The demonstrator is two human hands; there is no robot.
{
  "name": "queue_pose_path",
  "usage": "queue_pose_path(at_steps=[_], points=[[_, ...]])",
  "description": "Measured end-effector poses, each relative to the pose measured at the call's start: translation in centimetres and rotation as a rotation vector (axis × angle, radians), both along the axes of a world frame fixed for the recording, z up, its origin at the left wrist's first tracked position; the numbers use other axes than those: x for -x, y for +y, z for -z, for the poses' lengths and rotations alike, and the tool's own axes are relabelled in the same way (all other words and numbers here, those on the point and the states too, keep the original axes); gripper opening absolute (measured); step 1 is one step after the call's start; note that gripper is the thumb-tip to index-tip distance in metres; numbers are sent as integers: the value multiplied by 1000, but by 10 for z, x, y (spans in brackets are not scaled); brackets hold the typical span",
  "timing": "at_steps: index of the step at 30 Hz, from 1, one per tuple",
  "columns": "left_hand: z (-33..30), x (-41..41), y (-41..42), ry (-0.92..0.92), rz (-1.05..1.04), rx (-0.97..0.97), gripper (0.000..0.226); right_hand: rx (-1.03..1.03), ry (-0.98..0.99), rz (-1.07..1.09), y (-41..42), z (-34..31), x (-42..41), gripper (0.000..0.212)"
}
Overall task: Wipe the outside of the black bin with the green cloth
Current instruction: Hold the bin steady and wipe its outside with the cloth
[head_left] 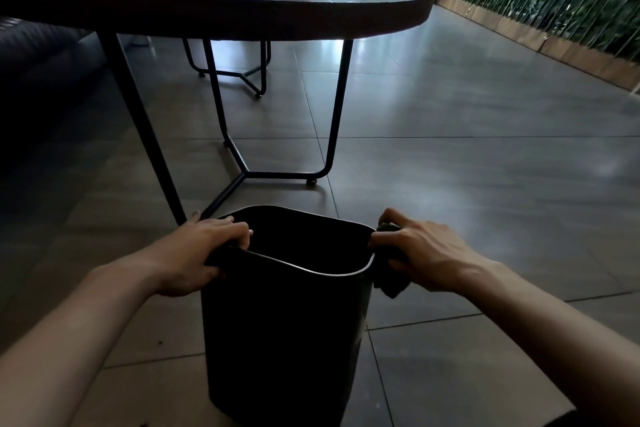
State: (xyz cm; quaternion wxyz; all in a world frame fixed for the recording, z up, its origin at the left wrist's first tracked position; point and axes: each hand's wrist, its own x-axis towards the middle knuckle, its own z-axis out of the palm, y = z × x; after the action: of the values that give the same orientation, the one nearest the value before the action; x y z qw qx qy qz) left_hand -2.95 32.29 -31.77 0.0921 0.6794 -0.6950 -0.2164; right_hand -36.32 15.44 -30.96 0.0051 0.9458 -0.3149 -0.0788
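Black plastic bin (284,333) sitting upright on the grey floor tiles (467,184), right in front of the person and just this side of the table (242,7) legs. Looks like thin, light plastic to me, smooth and probably a bit slippery, so it would likely skid or tip if you scrubbed one side without bracing it. The rim seems the obvious place to hang on.

That's where the left hand (197,253) is, fingers curled over the rim's left edge with the thumb outside. The right hand (419,253) has the green cloth (391,282) bunched up and pinched against the outside of the right wall, just under the rim (cloth looks soft and floppy, a corner dangles below the palm).

Inside, the bin is too dark to tell whether it's empty.
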Motion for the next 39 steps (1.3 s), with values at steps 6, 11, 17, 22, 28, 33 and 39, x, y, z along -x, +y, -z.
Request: queue_pose_path(at_steps=[6, 11, 17, 22, 28, 33, 39], points=[[-3, -4, 0, -59, -50, 141, 36, -84, -5, -40, 21, -21, 0, 32], [-10, 12, -5, 92, -66, 269, 39, -17, -91, 28, 32, -47, -31, 39], [-11, 44, -14, 161, -24, 368, 62, -7, -148, 136, 26, -48, -58, 35], [-8, 54, -19, 84, 1, 406, 63, 40, -342, 151, 33, -37, -58, 31], [-3, 40, -20, 129, -55, 400, 58, -69, -1261, 281, 56, -19, -73, 19], [1, 35, -24, 159, -35, 392, 63, 92, -1119, 36, 99, 39, -103, 28], [0, 24, -22, 191, -55, 398, 59, 259, -534, -329, 115, 103, -64, 72]])
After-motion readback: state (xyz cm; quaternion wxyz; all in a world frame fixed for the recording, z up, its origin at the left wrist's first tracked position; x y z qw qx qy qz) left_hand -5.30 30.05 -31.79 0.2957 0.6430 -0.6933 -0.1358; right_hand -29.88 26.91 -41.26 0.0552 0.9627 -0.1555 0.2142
